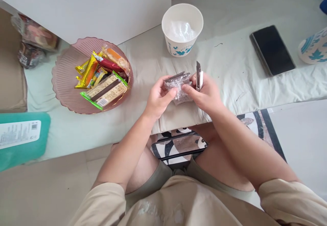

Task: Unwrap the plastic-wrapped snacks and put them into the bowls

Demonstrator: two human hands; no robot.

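Hands meet over the cloth: left hand (pixel 158 98) and right hand (pixel 205 95) pinch a clear-wrapped snack (pixel 178 86), right also gripping a cutter (pixel 199 76).

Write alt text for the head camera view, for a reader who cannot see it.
Two bare hands hold a small clear-wrapped packet over a pale cloth-covered table; the right hand also holds a small utility knife, while the left hand pinches the wrapper. Nearby are a pink plate of wrapped snacks, a paper cup and a dark phone.
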